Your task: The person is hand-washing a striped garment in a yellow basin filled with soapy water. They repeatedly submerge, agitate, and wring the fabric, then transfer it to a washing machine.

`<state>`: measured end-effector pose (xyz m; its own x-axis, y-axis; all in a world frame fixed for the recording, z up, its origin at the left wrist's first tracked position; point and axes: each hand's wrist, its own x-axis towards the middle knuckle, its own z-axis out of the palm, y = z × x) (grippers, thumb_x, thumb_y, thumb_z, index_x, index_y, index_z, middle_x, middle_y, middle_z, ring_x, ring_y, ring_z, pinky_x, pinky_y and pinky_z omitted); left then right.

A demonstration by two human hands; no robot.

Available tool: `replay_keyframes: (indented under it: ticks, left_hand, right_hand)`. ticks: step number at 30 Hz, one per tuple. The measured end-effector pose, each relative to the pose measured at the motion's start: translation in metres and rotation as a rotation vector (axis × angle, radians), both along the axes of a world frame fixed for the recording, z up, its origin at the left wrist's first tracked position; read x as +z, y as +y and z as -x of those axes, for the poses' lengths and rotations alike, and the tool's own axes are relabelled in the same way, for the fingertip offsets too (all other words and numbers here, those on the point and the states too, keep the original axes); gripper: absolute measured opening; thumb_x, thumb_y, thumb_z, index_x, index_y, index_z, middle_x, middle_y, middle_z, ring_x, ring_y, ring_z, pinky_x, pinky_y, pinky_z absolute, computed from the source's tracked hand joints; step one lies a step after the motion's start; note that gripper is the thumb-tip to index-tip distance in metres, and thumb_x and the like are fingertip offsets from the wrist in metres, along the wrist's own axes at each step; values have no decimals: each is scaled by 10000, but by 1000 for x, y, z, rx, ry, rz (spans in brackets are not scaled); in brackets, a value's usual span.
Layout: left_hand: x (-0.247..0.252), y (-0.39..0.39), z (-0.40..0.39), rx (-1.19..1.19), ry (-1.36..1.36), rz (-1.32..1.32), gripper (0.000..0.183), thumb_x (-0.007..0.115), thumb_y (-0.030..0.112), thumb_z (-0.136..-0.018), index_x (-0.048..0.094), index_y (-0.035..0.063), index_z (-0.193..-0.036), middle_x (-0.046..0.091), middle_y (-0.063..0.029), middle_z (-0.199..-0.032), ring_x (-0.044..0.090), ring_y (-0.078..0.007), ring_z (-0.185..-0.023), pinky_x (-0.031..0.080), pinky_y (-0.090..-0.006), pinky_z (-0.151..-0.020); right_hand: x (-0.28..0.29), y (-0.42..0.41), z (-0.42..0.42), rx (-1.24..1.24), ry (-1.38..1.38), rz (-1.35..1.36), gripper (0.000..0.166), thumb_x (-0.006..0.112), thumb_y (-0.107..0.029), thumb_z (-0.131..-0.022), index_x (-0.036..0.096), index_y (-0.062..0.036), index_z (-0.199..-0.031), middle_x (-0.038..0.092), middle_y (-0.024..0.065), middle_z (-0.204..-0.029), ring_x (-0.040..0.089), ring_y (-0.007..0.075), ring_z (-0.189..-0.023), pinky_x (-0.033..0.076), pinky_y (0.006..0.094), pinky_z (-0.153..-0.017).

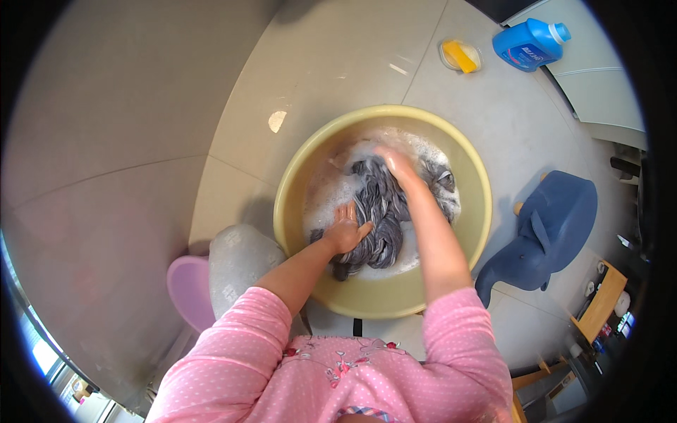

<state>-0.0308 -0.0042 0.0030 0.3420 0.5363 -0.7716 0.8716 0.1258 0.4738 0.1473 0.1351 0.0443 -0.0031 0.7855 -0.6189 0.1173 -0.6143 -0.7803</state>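
A wide yellow plastic basin [455,129] holds sudsy water and a wet, bunched grey striped cloth [378,201]. Against the cloth's near left side lies my left hand [345,232], its fingers stretched out and the thumb spread apart. My right hand [394,163] is at the far end of the cloth, down in the foam [402,138]. Its fingertips are blurred and partly hidden by suds, so whether they grip the fabric cannot be made out. Part of the cloth reaches right, past my right wrist.
A blue detergent bottle [529,45] and a small dish [448,62] with a yellow bar [459,55] stand at the far right. Right of the basin is a blue elephant-shaped stool [560,227]. A pink basin [188,291] with pale fabric [238,259] sits left.
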Motion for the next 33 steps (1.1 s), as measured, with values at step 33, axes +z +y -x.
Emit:
replay_keyframes:
  ticks: [33]
  left_hand:
    - [18,1,-12,28,81,69,841,432,507,-878,96,-2,-1456,28,-156,-1541,-10,-385,-1408,84,-669,-1030]
  right_hand:
    - [-23,-145,3,537,-705,-597,381,632,-302,-750,595,-122,-1084,525,174,-1107,567,383,-909,460,498,-757]
